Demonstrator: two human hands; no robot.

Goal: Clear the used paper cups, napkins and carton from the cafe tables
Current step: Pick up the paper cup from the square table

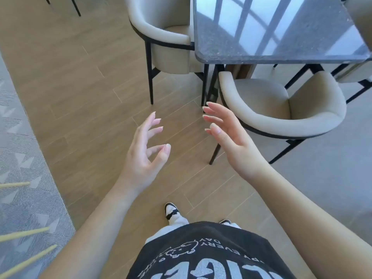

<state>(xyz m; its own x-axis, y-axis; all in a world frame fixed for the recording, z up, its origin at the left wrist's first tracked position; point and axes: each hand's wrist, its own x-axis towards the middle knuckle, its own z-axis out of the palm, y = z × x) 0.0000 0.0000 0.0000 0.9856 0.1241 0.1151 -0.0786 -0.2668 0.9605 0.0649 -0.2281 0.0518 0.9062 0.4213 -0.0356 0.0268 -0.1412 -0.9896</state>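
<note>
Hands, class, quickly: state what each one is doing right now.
Left hand: open, fingers loosely spread, holding nothing.
Right hand: open, fingers relaxed, holding nothing.

Bright daylight is glaring off the glossy bench, window reflections showing; wide-angle distortion is bending the edges.
</note>
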